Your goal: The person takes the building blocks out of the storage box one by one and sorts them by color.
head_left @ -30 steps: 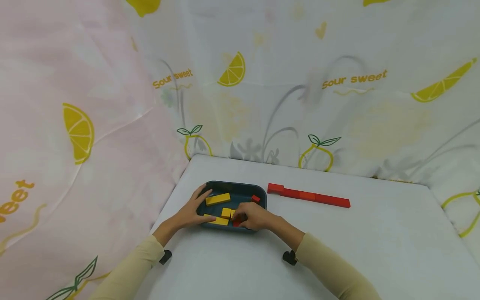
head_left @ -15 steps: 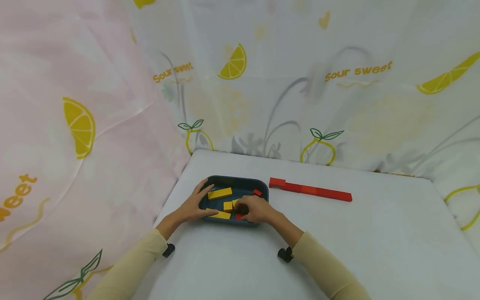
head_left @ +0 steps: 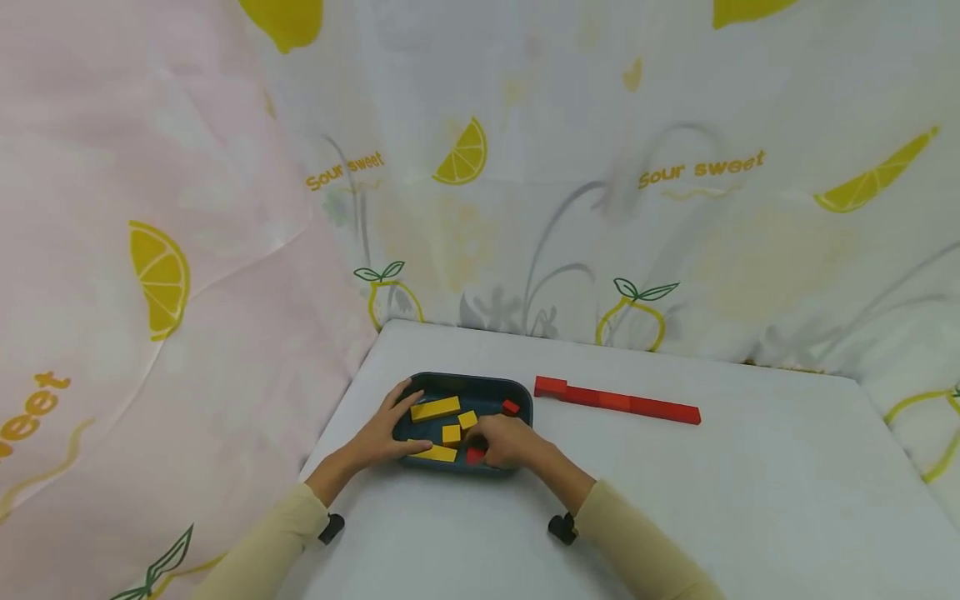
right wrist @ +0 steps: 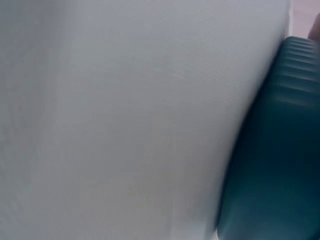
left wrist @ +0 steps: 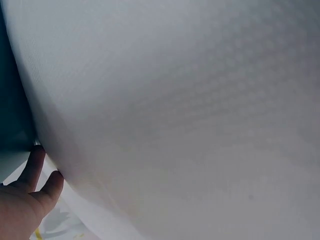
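A dark blue tray holds yellow and red blocks. My left hand grips its left end, with the thumb over the near rim and some fingertips against the outer wall in the left wrist view. Inside the tray's right half, my right hand reaches down with bent fingers. Beside its fingertips lie a yellow cube and a red block; whether it pinches one is hidden. Another yellow cube, a long yellow block and a second long yellow block lie further left. A small red block is at the far right.
Right of the tray, a row of red blocks lies end to end on the white table, with a thicker-looking block at its left end. A lemon-print cloth hangs behind and to the left.
My right hand's fingers have shifted slightly inside the tray, and the yellow cube by them shows more fully. My left hand stays on the tray. The head view has tilted.
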The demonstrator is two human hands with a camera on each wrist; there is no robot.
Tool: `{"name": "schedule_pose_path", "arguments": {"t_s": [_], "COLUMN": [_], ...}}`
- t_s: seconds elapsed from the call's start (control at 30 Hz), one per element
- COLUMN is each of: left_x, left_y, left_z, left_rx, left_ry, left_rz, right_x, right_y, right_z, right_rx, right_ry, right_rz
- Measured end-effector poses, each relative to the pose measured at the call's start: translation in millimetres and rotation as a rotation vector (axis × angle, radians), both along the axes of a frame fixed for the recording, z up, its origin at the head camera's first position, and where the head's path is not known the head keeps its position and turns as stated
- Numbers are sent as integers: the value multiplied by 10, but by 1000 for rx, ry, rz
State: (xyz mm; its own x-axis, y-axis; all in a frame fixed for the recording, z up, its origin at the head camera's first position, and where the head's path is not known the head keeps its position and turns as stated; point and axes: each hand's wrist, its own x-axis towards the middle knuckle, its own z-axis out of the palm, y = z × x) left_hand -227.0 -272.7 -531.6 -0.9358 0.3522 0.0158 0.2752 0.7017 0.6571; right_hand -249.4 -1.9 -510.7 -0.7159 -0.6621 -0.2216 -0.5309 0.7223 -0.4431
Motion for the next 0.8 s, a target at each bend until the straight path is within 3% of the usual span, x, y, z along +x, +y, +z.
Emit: {"name": "schedule_pose_path", "arguments": {"t_s": [0.43, 0.63, 0.8], "left_x": [14, -24, 50], "left_y": [-39, -1, 8], "left_z": [30, 24, -41], "left_rx": [-10, 2, 20], "left_ry": [25, 29, 29], "left_rz": [30, 24, 26], "right_x": [8, -13, 55], "right_y": [-79, -36, -16], "right_z": [11, 26, -37], "right_rx": [9, 13, -6], "right_ry": [110, 114, 96], "right_rz": [17, 0, -4]}}
